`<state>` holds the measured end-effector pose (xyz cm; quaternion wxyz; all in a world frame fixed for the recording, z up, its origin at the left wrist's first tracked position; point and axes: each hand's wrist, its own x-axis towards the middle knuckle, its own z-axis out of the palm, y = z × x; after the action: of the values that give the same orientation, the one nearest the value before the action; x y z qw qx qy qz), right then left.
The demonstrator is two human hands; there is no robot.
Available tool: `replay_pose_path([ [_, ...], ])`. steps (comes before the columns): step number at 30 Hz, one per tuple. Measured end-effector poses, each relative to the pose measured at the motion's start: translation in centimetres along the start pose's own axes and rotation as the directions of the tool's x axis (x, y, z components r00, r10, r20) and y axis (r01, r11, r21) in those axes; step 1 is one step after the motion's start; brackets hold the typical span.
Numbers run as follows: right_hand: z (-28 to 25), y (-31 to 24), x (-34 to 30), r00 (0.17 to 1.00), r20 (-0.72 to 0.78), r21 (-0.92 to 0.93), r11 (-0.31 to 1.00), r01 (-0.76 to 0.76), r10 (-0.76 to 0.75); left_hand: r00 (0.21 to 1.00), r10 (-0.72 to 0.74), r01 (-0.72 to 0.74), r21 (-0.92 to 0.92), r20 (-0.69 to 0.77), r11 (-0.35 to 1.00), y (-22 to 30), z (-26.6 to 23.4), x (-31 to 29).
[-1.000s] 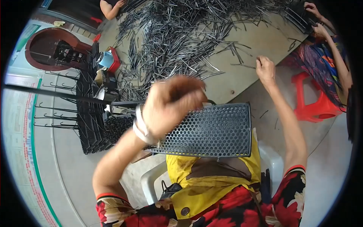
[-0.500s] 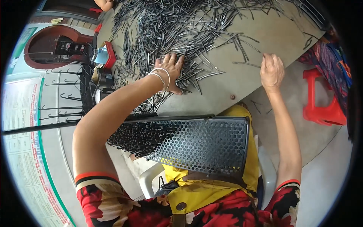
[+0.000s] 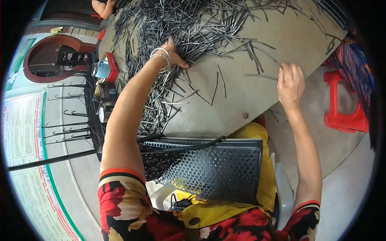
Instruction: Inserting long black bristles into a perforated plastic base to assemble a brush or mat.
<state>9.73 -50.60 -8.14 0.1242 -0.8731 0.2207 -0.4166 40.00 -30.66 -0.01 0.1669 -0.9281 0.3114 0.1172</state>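
Observation:
My left hand point(image 3: 173, 55) is open in a pile of thin dark rods point(image 3: 177, 24). Its thumb is stretched out toward the bare tabletop; some fingers are hidden among the rods. Two pale bangles point(image 3: 161, 56) circle that wrist. By the table's right edge, my right hand point(image 3: 291, 84) has its fingers bent and pressed together; whatever they hold, if anything, cannot be made out. One rod point(image 3: 261, 76) ends right beside it. A black perforated tray point(image 3: 217, 172) leans across my lap, its left part filled with upright black rods, partly behind my left arm.
A grey table point(image 3: 237, 88) carries the pile. To its left are a red box point(image 3: 112, 67) with a light blue container, and a rack of black hooks point(image 3: 74, 113). A red stool point(image 3: 343, 104) stands on the right. Another person's arm point(image 3: 103, 9) shows at the far left.
My left hand has moved away and left, deeper into the pile, and several rods now lie apart where it was. The tray appears tilted differently. My right hand stays by the table edge.

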Motion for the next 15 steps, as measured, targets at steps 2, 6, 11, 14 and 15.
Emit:
replay_pose_path([
  [2,-0.2,-0.1,0.1,1.000,0.002,0.008,1.000,0.000,0.000,0.991,0.055,-0.015,-0.311,0.122,0.950,-1.5,0.7,1.0],
  [6,-0.2,0.3,-0.2,1.000,0.017,0.002,1.000,-0.019,0.019,0.995,0.044,-0.042,-0.029,0.085,0.999,2.1,-1.3,-1.6],
  [11,-0.4,0.2,-0.2,1.000,0.014,-0.002,1.000,-0.001,0.001,0.936,0.352,-0.347,0.213,0.013,0.913,3.8,-1.2,-6.1],
  [14,-0.3,0.3,-0.2,1.000,0.017,0.011,1.000,-0.002,0.002,0.925,0.379,-0.343,0.475,0.021,0.811,5.2,-1.6,-7.8],
  [15,-0.2,0.2,-0.3,1.000,0.029,0.008,1.000,-0.004,0.004,0.929,0.363,-0.347,0.508,0.070,0.789,5.6,-2.0,-7.9],
])
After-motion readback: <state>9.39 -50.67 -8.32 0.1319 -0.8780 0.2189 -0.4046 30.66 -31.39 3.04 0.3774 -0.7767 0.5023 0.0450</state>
